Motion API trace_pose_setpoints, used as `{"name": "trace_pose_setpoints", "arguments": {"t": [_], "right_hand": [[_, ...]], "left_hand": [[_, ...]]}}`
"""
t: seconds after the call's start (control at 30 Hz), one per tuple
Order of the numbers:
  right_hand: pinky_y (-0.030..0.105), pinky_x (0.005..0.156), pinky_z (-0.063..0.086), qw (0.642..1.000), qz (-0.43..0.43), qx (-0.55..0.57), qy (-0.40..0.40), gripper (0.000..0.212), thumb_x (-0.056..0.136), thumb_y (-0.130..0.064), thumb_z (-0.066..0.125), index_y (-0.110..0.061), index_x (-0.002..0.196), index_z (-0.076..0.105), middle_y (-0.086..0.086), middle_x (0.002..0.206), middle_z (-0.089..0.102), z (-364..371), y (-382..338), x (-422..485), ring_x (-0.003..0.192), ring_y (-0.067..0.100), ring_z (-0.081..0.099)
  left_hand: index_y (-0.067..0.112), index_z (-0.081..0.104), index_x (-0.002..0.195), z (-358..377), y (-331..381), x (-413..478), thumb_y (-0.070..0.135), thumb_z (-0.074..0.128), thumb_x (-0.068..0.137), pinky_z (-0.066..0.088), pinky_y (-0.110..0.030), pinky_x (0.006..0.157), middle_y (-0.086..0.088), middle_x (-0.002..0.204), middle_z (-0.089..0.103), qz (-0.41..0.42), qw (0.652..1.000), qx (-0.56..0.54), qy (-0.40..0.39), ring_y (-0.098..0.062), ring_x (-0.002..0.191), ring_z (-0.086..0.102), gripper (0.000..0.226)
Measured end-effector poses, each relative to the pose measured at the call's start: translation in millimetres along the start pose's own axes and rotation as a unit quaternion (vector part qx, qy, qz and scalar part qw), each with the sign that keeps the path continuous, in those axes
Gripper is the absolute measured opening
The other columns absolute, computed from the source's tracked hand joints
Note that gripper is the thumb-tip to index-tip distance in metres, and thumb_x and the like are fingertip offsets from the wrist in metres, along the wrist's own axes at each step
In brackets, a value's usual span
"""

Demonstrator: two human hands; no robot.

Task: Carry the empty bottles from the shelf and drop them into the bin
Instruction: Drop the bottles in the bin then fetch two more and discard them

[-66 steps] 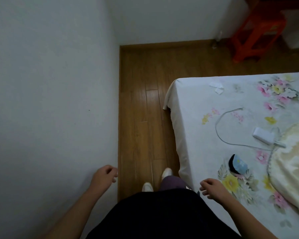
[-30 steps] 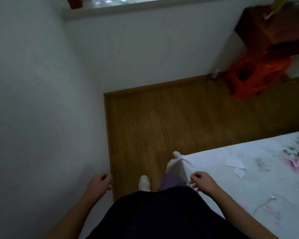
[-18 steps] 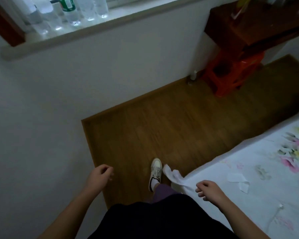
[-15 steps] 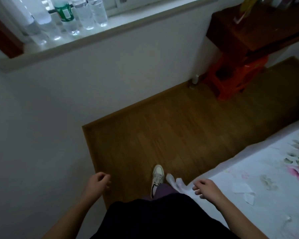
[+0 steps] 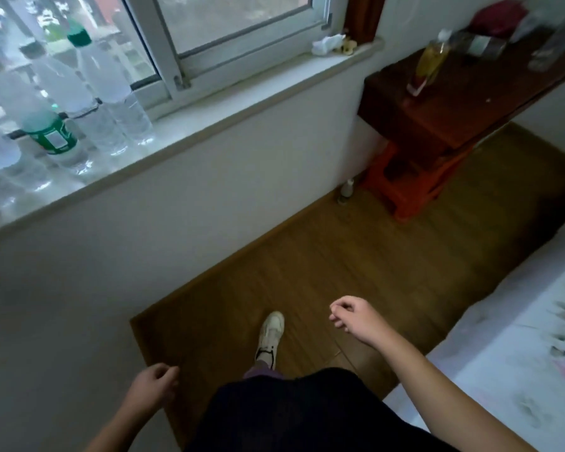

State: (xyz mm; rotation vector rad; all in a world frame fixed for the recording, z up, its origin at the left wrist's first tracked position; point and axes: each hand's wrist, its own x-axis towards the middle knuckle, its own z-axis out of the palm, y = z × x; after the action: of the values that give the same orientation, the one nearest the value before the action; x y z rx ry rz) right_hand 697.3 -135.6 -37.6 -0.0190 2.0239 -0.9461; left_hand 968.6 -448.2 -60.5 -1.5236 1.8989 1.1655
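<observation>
Both grips loosely curled, empty: left hand [image 5: 154,388], right hand [image 5: 356,316] | clear bottles [image 5: 111,93] upright on sill [image 5: 242,102]

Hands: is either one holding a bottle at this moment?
No: the left hand and right hand are loosely curled and empty, and the bottles stand on the windowsill.

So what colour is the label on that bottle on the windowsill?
Green with a white patch, on the bottle at the left of the windowsill; the head view shows it.
</observation>
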Motion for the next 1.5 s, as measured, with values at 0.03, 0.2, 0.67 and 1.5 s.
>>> {"name": "trace_pose_setpoints", "arguments": {"t": [0.03, 0.2, 0.67, 1.5], "right_hand": [[0.028, 0.077, 0.052, 1.0, 0.007, 0.008, 0.012, 0.018, 0.097, -0.025, 0.056, -0.015, 0.104, 0.069, 0.002, 0.098, 0.073, -5.3, -3.9, 8.1, 0.092, 0.02, 0.07], [0.025, 0.069, 0.048, 0.99, 0.092, 0.074, 0.081, 0.017, 0.099, -0.018, 0.053, -0.011, 0.1, 0.068, 0.005, 0.096, 0.071, -32.0, 7.7, 33.2, 0.075, 0.013, 0.064], [0.039, 0.082, 0.055, 0.89, 0.275, 0.296, 0.213, 0.018, 0.099, -0.014, 0.052, -0.007, 0.093, 0.067, 0.014, 0.093, 0.071, -123.9, 149.8, 7.5, 0.087, 0.028, 0.069], [0.032, 0.067, 0.048, 0.83, 0.259, 0.364, 0.335, 0.031, 0.094, -0.023, 0.055, 0.006, 0.086, 0.065, 0.025, 0.086, 0.069, -476.3, 197.9, 87.0, 0.07, 0.02, 0.061]], "left_hand": [[0.002, 0.068, 0.089, -5.2, 23.1, 11.6, 0.018, 0.056, 0.099, 0.044, -0.027, 0.051, -0.014, 0.079, 0.069, 0.014, 1.0, 0.008, 0.0, -0.023, 0.061, 0.061, 0.022], [0.008, 0.072, 0.086, -15.1, 140.9, 71.3, 0.023, 0.059, 0.097, 0.051, -0.029, 0.058, -0.011, 0.078, 0.075, 0.091, 0.992, 0.082, -0.029, -0.021, 0.068, 0.069, 0.023], [0.019, 0.069, 0.087, 152.2, 461.3, 96.6, 0.028, 0.056, 0.096, 0.048, -0.025, 0.054, -0.005, 0.078, 0.072, 0.298, 0.873, 0.338, -0.189, -0.017, 0.065, 0.068, 0.018], [0.012, 0.071, 0.091, 470.9, 783.0, 62.4, 0.031, 0.056, 0.097, 0.047, -0.032, 0.061, -0.008, 0.084, 0.074, 0.269, 0.801, 0.454, -0.282, -0.021, 0.071, 0.067, 0.026]]}}
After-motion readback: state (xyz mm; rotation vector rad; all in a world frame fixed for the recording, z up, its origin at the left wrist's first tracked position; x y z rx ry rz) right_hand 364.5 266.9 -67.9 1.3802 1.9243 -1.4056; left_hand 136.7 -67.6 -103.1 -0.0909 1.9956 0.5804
